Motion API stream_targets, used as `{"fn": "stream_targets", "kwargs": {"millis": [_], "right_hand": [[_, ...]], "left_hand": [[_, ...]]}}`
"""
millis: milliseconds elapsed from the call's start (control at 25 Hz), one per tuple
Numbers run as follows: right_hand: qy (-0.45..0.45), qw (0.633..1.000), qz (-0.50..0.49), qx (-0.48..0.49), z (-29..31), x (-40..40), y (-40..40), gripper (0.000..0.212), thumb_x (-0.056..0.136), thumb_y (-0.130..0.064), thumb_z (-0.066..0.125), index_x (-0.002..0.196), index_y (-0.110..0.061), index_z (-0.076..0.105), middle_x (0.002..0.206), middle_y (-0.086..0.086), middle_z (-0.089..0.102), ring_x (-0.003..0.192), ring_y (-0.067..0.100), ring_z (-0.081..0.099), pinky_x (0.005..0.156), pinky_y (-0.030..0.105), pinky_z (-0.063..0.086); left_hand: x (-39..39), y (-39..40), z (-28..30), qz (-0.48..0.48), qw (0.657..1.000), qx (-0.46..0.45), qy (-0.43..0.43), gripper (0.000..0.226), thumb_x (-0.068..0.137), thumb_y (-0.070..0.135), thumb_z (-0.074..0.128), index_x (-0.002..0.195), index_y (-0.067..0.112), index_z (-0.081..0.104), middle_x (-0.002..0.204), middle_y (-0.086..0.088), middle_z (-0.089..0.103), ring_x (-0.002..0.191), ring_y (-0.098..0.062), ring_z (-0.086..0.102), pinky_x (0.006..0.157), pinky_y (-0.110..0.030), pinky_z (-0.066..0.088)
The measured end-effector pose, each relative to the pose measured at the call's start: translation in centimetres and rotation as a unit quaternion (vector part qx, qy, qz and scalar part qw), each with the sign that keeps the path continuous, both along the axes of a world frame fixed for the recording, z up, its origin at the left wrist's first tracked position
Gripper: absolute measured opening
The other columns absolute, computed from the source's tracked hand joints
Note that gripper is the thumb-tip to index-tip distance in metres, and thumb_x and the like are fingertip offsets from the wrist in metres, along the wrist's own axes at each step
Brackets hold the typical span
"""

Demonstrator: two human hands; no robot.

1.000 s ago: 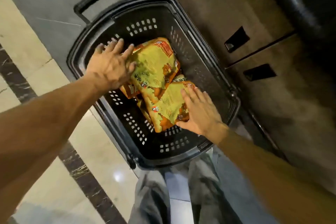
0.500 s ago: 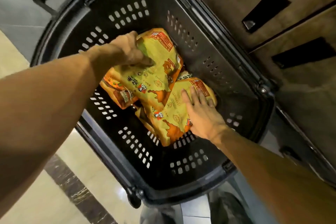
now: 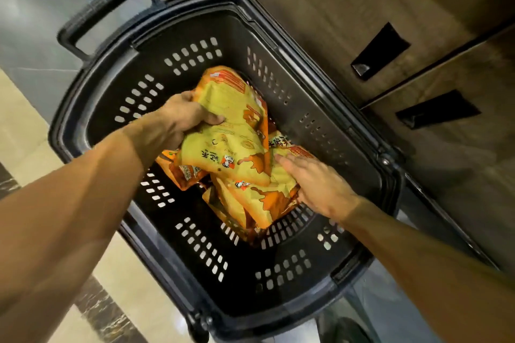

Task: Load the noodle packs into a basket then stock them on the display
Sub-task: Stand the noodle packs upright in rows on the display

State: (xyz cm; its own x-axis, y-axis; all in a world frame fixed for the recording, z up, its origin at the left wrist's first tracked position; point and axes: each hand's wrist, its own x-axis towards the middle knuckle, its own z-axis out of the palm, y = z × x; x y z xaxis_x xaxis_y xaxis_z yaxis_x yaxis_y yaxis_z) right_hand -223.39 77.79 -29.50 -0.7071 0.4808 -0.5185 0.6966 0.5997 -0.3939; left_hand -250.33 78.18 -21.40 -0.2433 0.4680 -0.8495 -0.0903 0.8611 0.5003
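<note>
Left hand (image 3: 181,120) pinches the top noodle pack (image 3: 231,131) by its edge inside the basket (image 3: 320,108); right hand (image 3: 315,184) lies flat, fingers straight, on a lower pack (image 3: 267,200). Risk — the slick wrapper slips from that edge pinch, or the lift drags neighbouring packs askew.

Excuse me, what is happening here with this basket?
A person is bent over a black basket that stands on the floor and holds several yellow noodle packs. The left hand grips the top noodle pack by its edge. The right hand lies flat on another pack beside it.
</note>
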Motion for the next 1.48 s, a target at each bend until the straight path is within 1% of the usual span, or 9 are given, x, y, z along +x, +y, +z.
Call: {"fn": "stream_targets", "kwargs": {"millis": [160, 360, 520, 600, 680, 880, 1160, 1280, 1480], "right_hand": [[0.149, 0.981, -0.114, -0.052, 3.2, 0.8, 0.0, 0.079, 0.084, 0.011, 0.065, 0.151, -0.027, 0.046, 0.149, -0.001, 0.054, 0.137, 0.017, 0.05, 0.117, 0.039, 0.04], [0.249, 0.944, -0.188, -0.111, 11.8, 1.8, 1.9, 0.06, 0.085, 0.006, 0.071, 0.132, -0.031, 0.066, 0.119, -0.006, 0.074, 0.109, 0.014, 0.07, 0.096, 0.04, 0.057], [0.352, 0.837, -0.353, -0.228, 20.8, 1.5, 3.2, 0.031, 0.076, -0.013, 0.087, 0.099, -0.032, 0.078, 0.098, -0.012, 0.078, 0.098, 0.007, 0.072, 0.095, 0.032, 0.058], [0.366, 0.817, -0.385, -0.223, 24.4, 0.8, 4.3, 0.027, 0.083, -0.003, 0.08, 0.091, -0.028, 0.076, 0.091, -0.011, 0.079, 0.093, 0.01, 0.074, 0.095, 0.043, 0.058], [0.373, 0.824, -0.381, -0.193, 30.3, 0.1, 5.6, 0.02, 0.084, -0.012, 0.081, 0.087, -0.031, 0.077, 0.09, -0.011, 0.079, 0.09, 0.012, 0.075, 0.087, 0.044, 0.06], [0.427, 0.801, -0.372, -0.196, 44.7, -1.1, 7.1, 0.028, 0.087, 0.004, 0.071, 0.086, -0.023, 0.069, 0.075, -0.02, 0.075, 0.074, -0.005, 0.071, 0.068, 0.011, 0.053], [0.488, 0.777, -0.384, -0.104, 65.2, 2.1, 5.3, 0.018, 0.086, -0.009, 0.077, 0.101, -0.016, 0.071, 0.094, -0.006, 0.08, 0.092, 0.014, 0.076, 0.083, 0.031, 0.059], [0.503, 0.756, -0.411, -0.086, 73.1, 5.3, 2.4, 0.005, 0.089, -0.009, 0.073, 0.091, -0.013, 0.07, 0.081, -0.006, 0.079, 0.076, 0.009, 0.076, 0.068, 0.021, 0.058], [0.53, 0.707, -0.468, -0.017, 79.6, 11.9, -0.9, 0.017, 0.089, -0.008, 0.074, 0.104, -0.014, 0.067, 0.093, -0.003, 0.08, 0.087, 0.015, 0.076, 0.074, 0.026, 0.061]], "left_hand": [[-3.2, -3.1, 1.4, 0.088, 0.995, 0.025, -0.046, 0.051, 0.089, -0.005, 0.063, 0.129, 0.026, 0.063, 0.106, -0.008, 0.078, 0.086, -0.028, 0.077, 0.062, -0.044, 0.063], [-5.7, -6.4, 10.3, 0.122, 0.979, 0.155, -0.057, 0.062, 0.073, -0.002, 0.064, 0.125, 0.032, 0.066, 0.11, -0.004, 0.077, 0.089, -0.023, 0.077, 0.066, -0.041, 0.064], [-8.0, -8.5, 18.3, 0.154, 0.959, 0.236, -0.015, 0.066, 0.074, -0.002, 0.065, 0.134, 0.023, 0.06, 0.114, -0.003, 0.076, 0.092, -0.021, 0.076, 0.07, -0.039, 0.064], [-8.5, -9.2, 22.3, 0.142, 0.957, 0.253, 0.005, 0.078, 0.065, 0.011, 0.086, 0.137, 0.02, 0.058, 0.123, -0.009, 0.072, 0.099, -0.026, 0.075, 0.076, -0.046, 0.063], [-8.1, -9.7, 27.8, 0.143, 0.953, 0.266, 0.029, 0.104, 0.041, 0.03, 0.102, 0.135, 0.019, 0.059, 0.125, -0.009, 0.071, 0.105, -0.031, 0.073, 0.081, -0.053, 0.06], [-4.8, -9.8, 39.7, 0.164, 0.928, 0.328, 0.069, 0.069, 0.068, 0.001, 0.074, 0.134, 0.02, 0.06, 0.12, -0.008, 0.073, 0.107, -0.035, 0.071, 0.077, -0.044, 0.063], [-1.0, -10.1, 57.7, 0.149, 0.898, 0.412, 0.038, 0.1, 0.034, 0.036, 0.102, 0.125, 0.026, 0.064, 0.119, -0.005, 0.074, 0.098, -0.025, 0.075, 0.072, -0.037, 0.064], [0.8, -10.1, 64.4, 0.126, 0.884, 0.45, 0.004, 0.063, 0.061, 0.004, 0.082, 0.118, 0.026, 0.066, 0.117, -0.009, 0.075, 0.091, -0.024, 0.076, 0.071, -0.035, 0.064], [6.5, -8.0, 71.1, 0.051, 0.887, 0.456, -0.046, 0.06, 0.067, -0.009, 0.07, 0.115, 0.026, 0.067, 0.106, -0.003, 0.078, 0.087, -0.026, 0.077, 0.072, -0.04, 0.063]]}}
